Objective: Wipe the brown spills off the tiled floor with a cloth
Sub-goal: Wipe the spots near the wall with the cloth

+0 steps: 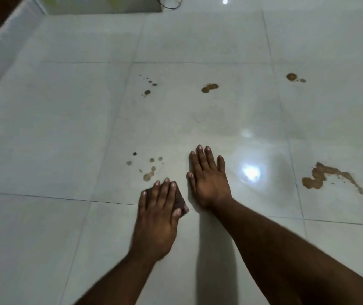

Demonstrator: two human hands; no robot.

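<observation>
Cloth (pixel 179 200): small, dark, folded, flat on the tiled floor (pixel 44 139), mostly hidden under the left hand (pixel 157 213). Only its right corner and upper edge show.

Left hand: fingers straight, spread, pressing the cloth down rather than gripping it. A flat palm probably puts even weight over the pad for scrubbing.

Nearest spill: cluster of pale brown drops (pixel 148 167) just off the fingertips at 11 o'clock from the cloth. Likely the next patch to wipe.

Right hand (pixel 208 181): flat on bare tile just beside the cloth at 2 o'clock, fingers wide, holding nothing. Looks like a brace for body weight.

Other spills, untouched:
- large smear (pixel 321 176) at 3 o'clock, well apart
- blot (pixel 209 88) at 12 o'clock
- speckle trail (pixel 148 86) at 11 o'clock
- far blot (pixel 291 77) at 1 o'clock

Judgement: most of the task remains.

Box-like object (pixel 101 5), far edge at 11 o'clock; identity unclear.
</observation>
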